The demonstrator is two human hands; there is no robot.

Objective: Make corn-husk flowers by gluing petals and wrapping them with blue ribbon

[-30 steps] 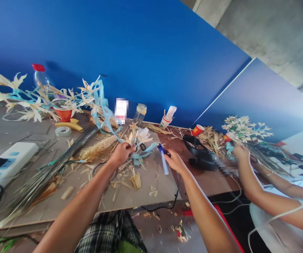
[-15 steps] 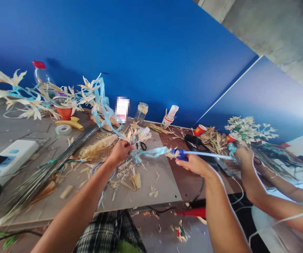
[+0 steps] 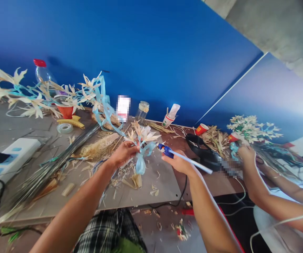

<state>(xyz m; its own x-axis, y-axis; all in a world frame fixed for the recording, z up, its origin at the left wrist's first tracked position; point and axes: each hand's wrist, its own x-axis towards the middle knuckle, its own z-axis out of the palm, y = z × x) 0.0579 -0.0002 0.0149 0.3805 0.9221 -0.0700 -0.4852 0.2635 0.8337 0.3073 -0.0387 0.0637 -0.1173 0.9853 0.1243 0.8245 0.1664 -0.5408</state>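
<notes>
My left hand [image 3: 126,154] pinches the base of a pale corn-husk flower [image 3: 144,135] above the littered grey board. A light blue ribbon [image 3: 140,164] droops in a loop just below the flower, and another length trails up to the left. My right hand [image 3: 179,162] is wrapped round a blue glue gun [image 3: 168,151], with a long whitish glue stick [image 3: 193,162] coming out of its back end. The gun's nozzle is close to the ribbon by the flower; whether they touch, I cannot tell.
A bundle of thin wires [image 3: 61,161] and a white power strip [image 3: 11,161] lie left. Husk-flower branches [image 3: 35,102], a tape roll [image 3: 64,128], a glass jar [image 3: 142,110] and paper cups [image 3: 201,129] stand behind. At right, a co-worker's hands [image 3: 246,154] work beside more flowers.
My right hand has brought the glue gun left, close to the flower. The ribbon, earlier stretched toward the gun, now hangs in a loop. My left hand still pinches the flower, slightly further right.
</notes>
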